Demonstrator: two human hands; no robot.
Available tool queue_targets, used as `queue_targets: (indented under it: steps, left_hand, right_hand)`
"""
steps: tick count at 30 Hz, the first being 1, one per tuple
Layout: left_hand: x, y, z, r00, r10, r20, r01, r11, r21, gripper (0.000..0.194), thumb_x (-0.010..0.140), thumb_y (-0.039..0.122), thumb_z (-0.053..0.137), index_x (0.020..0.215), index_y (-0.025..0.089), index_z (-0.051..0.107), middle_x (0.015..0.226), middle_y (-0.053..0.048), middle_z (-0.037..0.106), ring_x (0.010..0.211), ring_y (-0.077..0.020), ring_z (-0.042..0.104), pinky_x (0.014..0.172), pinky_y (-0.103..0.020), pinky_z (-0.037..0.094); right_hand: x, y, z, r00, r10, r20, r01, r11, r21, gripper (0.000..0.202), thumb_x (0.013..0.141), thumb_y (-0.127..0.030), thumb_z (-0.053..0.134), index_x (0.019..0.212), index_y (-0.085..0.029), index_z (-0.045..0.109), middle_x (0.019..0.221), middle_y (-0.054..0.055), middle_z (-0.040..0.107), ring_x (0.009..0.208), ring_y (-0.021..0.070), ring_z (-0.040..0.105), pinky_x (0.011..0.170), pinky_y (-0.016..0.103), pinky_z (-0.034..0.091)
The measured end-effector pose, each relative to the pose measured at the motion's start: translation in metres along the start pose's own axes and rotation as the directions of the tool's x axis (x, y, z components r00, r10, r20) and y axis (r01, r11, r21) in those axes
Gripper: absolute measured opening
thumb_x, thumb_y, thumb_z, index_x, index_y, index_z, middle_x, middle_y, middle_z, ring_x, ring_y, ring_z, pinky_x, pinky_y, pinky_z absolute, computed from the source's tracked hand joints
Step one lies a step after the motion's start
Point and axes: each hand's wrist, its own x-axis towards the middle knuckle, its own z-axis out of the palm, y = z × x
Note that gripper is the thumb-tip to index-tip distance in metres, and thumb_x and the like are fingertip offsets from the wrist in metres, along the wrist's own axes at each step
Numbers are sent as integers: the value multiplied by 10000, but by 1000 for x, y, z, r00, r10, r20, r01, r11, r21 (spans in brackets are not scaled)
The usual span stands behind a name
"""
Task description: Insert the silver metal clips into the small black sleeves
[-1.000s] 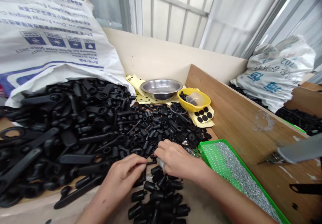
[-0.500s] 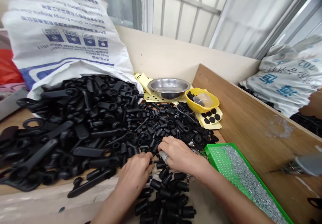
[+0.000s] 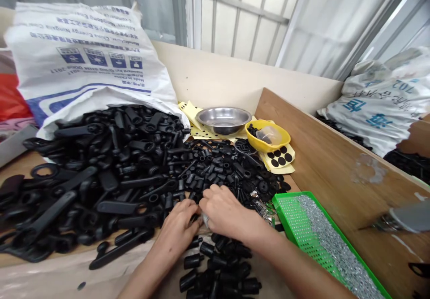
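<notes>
My left hand (image 3: 181, 220) and my right hand (image 3: 220, 209) meet close together at the near edge of a heap of small black plastic sleeves (image 3: 203, 169). The fingers of both are bent and pinched inward, and what sits between them is mostly hidden. A whitish wrap shows on a finger of my right hand. Just below the hands lies a pile of black cylindrical parts with thin stub ends (image 3: 218, 263). Left of my left hand spreads a big heap of black plastic crank-like arms (image 3: 117, 173), spilling from a white woven sack (image 3: 90, 48).
On the right, a green perforated tray (image 3: 279, 205) holds many small metal pins. Behind the heap stand a steel bowl (image 3: 224, 119) and a yellow bowl (image 3: 284, 138) on yellow sticker sheets. A wooden partition (image 3: 322, 155) and a power-driver-like tool (image 3: 408, 218) lie further right.
My right hand has moved left, up against my left hand, and their fingertips now come together. The view has shifted slightly.
</notes>
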Motion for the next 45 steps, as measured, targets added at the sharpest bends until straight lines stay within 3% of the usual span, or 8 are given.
queue_targets:
  steps: [5, 11, 19, 25, 33, 36, 39, 45]
  left_hand:
    - [-1, 2, 8, 999, 23, -34, -25, 998, -60, 186, 744, 137, 517, 817, 210, 673, 874, -54, 592, 858, -234, 534, 743, -328, 448]
    - [1, -2, 7, 997, 14, -82, -27, 988, -155, 164, 768, 161, 489, 737, 206, 644, 849, -52, 601, 845, -230, 549, 759, -337, 447]
    - [3, -4, -3, 994, -15, -109, -14, 965, -263, 180, 829, 228, 425, 755, 197, 586, 774, -21, 606, 743, -184, 605, 681, -276, 467]
    - [4, 4, -4, 993, 29, -111, -57, 966, -252, 185, 849, 213, 398, 772, 195, 566, 776, -21, 602, 749, -173, 604, 689, -260, 461]
    - [11, 7, -8, 986, 156, -60, -161, 984, -78, 209, 871, 189, 391, 815, 210, 591, 868, -18, 637, 837, -159, 596, 755, -236, 463]
    - [20, 11, -7, 989, 135, -58, -130, 988, 81, 217, 876, 184, 399, 916, 185, 612, 905, -58, 645, 870, -207, 577, 791, -307, 459]
    - [31, 19, -4, 993, 98, -59, -81, 965, 249, 220, 843, 116, 417, 874, 148, 633, 848, -105, 645, 832, -268, 557, 740, -381, 452]
    - [41, 33, -2, 995, 87, -47, -62, 918, 391, 291, 767, -13, 411, 872, 136, 638, 804, -118, 659, 801, -276, 557, 679, -365, 436]
  right_hand:
    - [-6, 21, -11, 997, 75, -17, -74, 997, 32, 158, 761, -66, 480, 850, -144, 585, 892, 70, 562, 858, 194, 462, 712, 286, 384]
    - [-15, 26, -5, 993, 112, -34, -110, 991, 77, 149, 798, -75, 471, 877, -157, 567, 911, 52, 536, 864, 175, 450, 718, 263, 361]
    - [-20, 25, 4, 997, 71, -29, -66, 988, 142, 123, 810, -85, 472, 831, -162, 566, 862, 45, 547, 819, 170, 451, 682, 256, 347]
    - [-24, 29, 3, 999, 38, -25, -32, 977, 212, 122, 820, -84, 447, 830, -174, 530, 835, 17, 543, 776, 138, 463, 660, 229, 332]
    - [-31, 36, -1, 998, 63, -15, -57, 966, 254, 131, 808, -92, 415, 747, -182, 488, 742, -19, 523, 659, 102, 461, 591, 207, 301]
    - [-36, 40, -5, 989, 139, -46, -125, 967, 221, 159, 728, -39, 392, 742, -177, 469, 742, -1, 512, 658, 121, 454, 593, 236, 288]
    - [-42, 43, -8, 979, 191, -71, -175, 967, 184, 187, 650, -25, 388, 740, -175, 455, 749, 19, 502, 682, 146, 451, 615, 264, 284]
    - [-52, 45, -12, 969, 229, -91, -213, 964, 159, 211, 621, -22, 374, 739, -184, 438, 765, 21, 496, 702, 154, 441, 634, 265, 300]
